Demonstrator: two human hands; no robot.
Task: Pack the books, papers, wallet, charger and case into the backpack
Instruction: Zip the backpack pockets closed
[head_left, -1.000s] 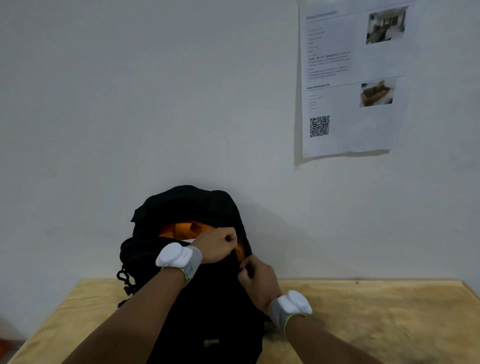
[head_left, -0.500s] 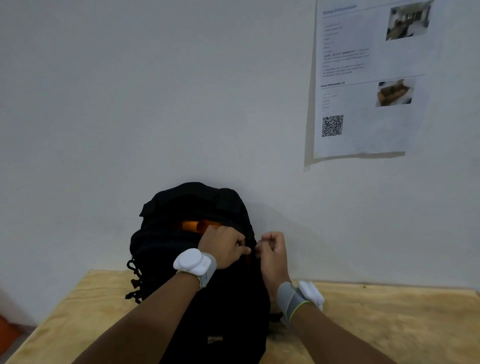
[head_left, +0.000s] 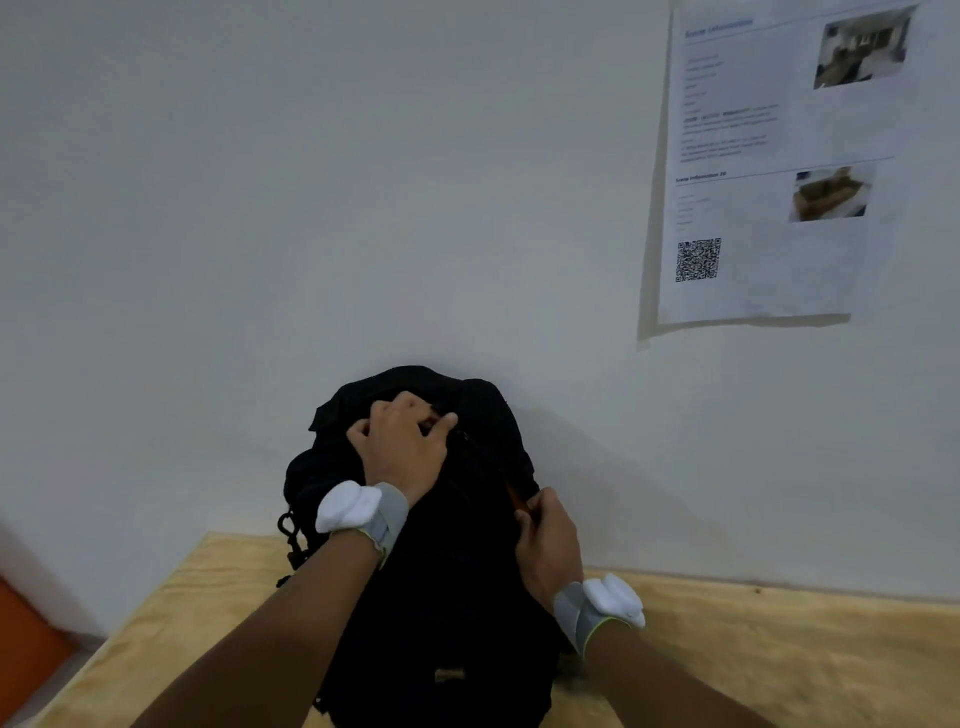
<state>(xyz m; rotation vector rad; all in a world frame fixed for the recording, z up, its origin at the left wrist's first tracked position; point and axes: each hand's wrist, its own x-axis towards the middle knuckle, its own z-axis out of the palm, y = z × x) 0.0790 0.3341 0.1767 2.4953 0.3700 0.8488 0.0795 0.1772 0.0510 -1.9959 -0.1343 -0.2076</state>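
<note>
A black backpack (head_left: 457, 582) stands upright on the wooden table, its back against the white wall. My left hand (head_left: 402, 447) lies over the top of the pack, fingers curled into the fabric near the top seam. My right hand (head_left: 545, 540) pinches the right side of the pack, where a thin strip of orange lining (head_left: 514, 496) shows along the zip line. The pack's top looks nearly closed. No books, papers, wallet, charger or case can be seen outside the pack.
The plywood table (head_left: 779, 654) runs along the wall, its left edge (head_left: 156, 597) near the pack. A printed sheet with a QR code (head_left: 769, 171) hangs on the wall at upper right. Something orange (head_left: 26, 644) sits low at left, below the table.
The wide orange opening at the top has narrowed to a thin strip on the right. My left hand moved up onto the pack's top; my right hand went down its right side.
</note>
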